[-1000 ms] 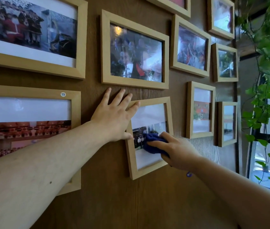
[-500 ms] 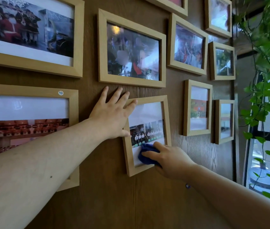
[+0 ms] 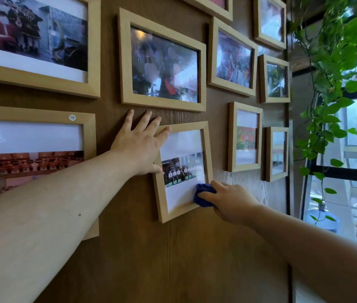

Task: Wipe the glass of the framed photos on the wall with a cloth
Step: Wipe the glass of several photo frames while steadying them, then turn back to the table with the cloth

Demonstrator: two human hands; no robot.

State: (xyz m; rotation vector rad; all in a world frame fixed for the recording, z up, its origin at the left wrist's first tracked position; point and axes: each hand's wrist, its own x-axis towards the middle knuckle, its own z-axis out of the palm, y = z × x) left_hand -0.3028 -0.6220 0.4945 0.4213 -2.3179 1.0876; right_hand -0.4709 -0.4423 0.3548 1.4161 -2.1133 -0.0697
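Cloth [image 3: 203, 197] in right hand [image 3: 231, 199] presses frame glass [image 3: 184, 193]

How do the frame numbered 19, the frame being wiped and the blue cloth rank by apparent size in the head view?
1. Frame numbered 19, though it is cut off by the picture edge and nearer the camera, so its lead is unsure.
2. Frame being wiped.
3. Blue cloth, partly hidden by the right hand.

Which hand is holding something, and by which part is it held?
The right hand holds a bunched blue cloth under its fingers. The left hand holds nothing; it lies flat on the frame edge.
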